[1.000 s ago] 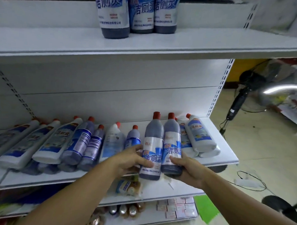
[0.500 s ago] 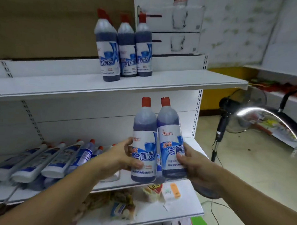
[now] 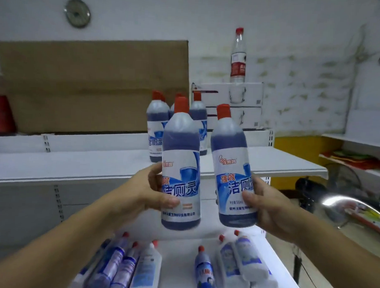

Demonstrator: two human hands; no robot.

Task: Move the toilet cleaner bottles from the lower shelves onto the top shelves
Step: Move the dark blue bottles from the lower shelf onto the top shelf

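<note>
Both bottles are riding higher than half a second ago, now level with the top shelf (image 3: 76,163) and slightly apart. The left hand (image 3: 153,192) is wrapping its fingers (image 3: 167,200) round the left toilet cleaner bottle (image 3: 180,165), and the right hand (image 3: 268,209) is gripping the right toilet cleaner bottle (image 3: 233,167). Each is being kept upright, probably so it can be stood beside the standing bottles (image 3: 156,125) farther back, while the spare bottles (image 3: 241,259) are lying on the lower shelf (image 3: 177,242).

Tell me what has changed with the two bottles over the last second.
The left hand and right hand raised the left toilet cleaner bottle and right toilet cleaner bottle from the lower shelf to the height of the top shelf, drawing them slightly apart. Both hands still grip them; the standing bottles on the top shelf stayed put.
</note>
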